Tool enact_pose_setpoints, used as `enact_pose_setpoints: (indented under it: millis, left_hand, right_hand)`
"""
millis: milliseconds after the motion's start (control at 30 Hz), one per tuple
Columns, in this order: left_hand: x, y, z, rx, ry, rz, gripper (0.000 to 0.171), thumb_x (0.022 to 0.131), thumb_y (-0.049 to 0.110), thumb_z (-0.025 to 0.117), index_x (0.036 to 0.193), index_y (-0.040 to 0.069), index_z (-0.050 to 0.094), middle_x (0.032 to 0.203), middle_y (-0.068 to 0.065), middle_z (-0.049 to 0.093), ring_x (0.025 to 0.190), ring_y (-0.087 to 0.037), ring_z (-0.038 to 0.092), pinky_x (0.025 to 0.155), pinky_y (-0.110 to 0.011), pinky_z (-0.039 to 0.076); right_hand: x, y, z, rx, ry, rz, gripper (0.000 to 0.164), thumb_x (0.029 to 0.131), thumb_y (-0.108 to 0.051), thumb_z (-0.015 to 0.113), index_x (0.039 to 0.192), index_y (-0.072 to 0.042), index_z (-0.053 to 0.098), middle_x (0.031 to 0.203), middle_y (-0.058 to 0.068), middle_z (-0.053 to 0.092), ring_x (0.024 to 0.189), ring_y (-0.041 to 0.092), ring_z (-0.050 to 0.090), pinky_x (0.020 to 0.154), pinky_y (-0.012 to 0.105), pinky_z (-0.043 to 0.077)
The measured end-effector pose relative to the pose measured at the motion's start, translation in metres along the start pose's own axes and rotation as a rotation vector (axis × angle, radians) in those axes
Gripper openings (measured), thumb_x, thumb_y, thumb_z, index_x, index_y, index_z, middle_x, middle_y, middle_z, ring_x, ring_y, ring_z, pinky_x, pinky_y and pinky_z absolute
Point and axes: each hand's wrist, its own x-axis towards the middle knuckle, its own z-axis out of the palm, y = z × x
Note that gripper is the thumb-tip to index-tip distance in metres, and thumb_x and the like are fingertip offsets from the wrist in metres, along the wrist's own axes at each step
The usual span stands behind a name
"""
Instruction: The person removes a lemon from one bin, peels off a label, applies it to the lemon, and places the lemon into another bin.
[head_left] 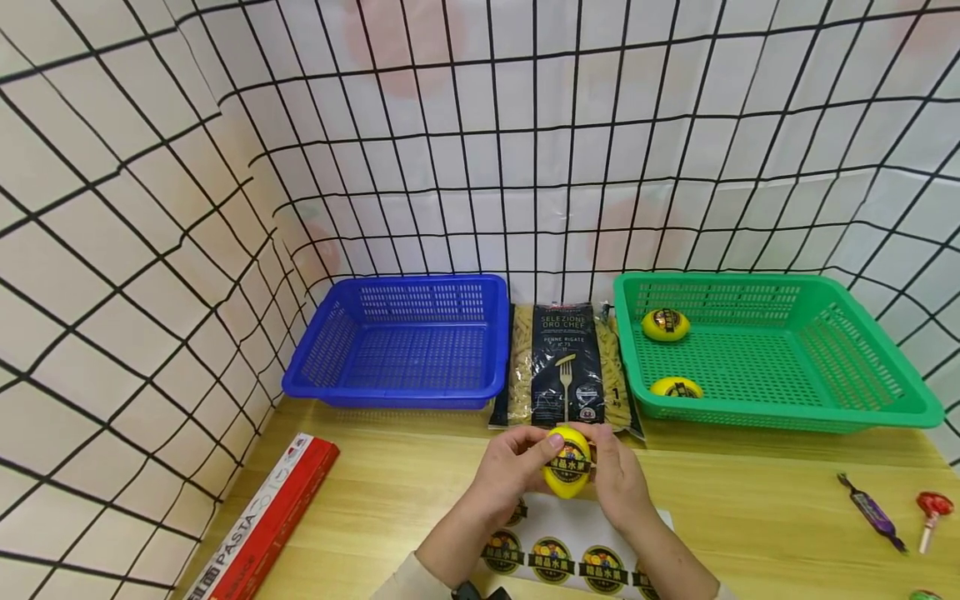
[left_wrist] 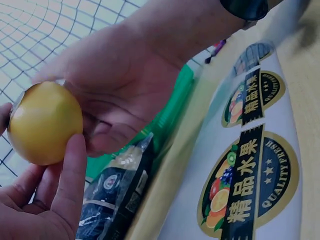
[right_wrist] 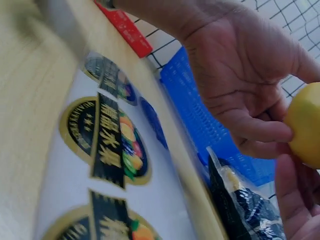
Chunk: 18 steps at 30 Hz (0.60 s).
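Note:
Both hands hold a yellow lemon (head_left: 567,482) with a black-and-gold fruit label on its front, above the table. My left hand (head_left: 501,473) grips it from the left, with the thumb on the label's edge. My right hand (head_left: 621,483) cups its right side, fingers partly hidden behind it. In the left wrist view, the lemon (left_wrist: 47,125) shows its plain back between the fingertips of both hands. Below lies a white sheet of matching round labels (head_left: 551,558), partly covered by the forearms.
A blue basket (head_left: 397,393) stands back left and a green basket (head_left: 780,414) with two labelled lemons back right. A bag of penne (head_left: 566,367) lies between them. A red pasta sauce box (head_left: 270,517) lies left; a purple-wrapped candy (head_left: 872,512) and red lollipop (head_left: 934,504) lie right.

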Motion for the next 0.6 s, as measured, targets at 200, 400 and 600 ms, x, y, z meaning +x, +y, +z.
enact_pose_setpoints:
  millis: [200,400,600]
  left_hand:
    - [0.0005,0.0,-0.002,-0.016,-0.007,0.02,0.038,0.098,0.022,0.069,0.116,-0.011,0.064,0.099,-0.003,0.062,0.09,-0.012,0.065,0.067,-0.029,0.063]
    - [0.0,-0.0027,-0.0012,-0.001,-0.003,0.029,0.042,0.099,0.025,0.069,0.116,-0.013,0.063,0.097,-0.003,0.064,0.085,-0.012,0.066,0.066,-0.026,0.062]
    - [-0.0004,-0.0067,0.0017,0.119,0.044,0.111,0.045,0.1,0.031,0.067,0.111,-0.012,0.062,0.09,0.0,0.06,0.08,-0.009,0.061,0.064,-0.018,0.057]
  right_hand:
    - [-0.0004,0.0013,0.0031,-0.04,0.011,-0.159,0.029,0.107,-0.013,0.048,0.124,-0.007,0.071,0.107,0.003,0.067,0.085,0.001,0.054,0.069,0.022,0.051]
    - [-0.0011,0.0011,0.0062,-0.065,0.091,-0.128,0.038,0.111,-0.014,0.038,0.119,-0.008,0.074,0.105,0.002,0.071,0.086,0.001,0.055,0.073,0.022,0.049]
    - [-0.0024,-0.0019,0.0046,-0.041,0.047,0.007,0.048,0.114,-0.026,0.026,0.125,-0.008,0.07,0.115,0.009,0.073,0.091,0.001,0.058,0.08,0.022,0.051]
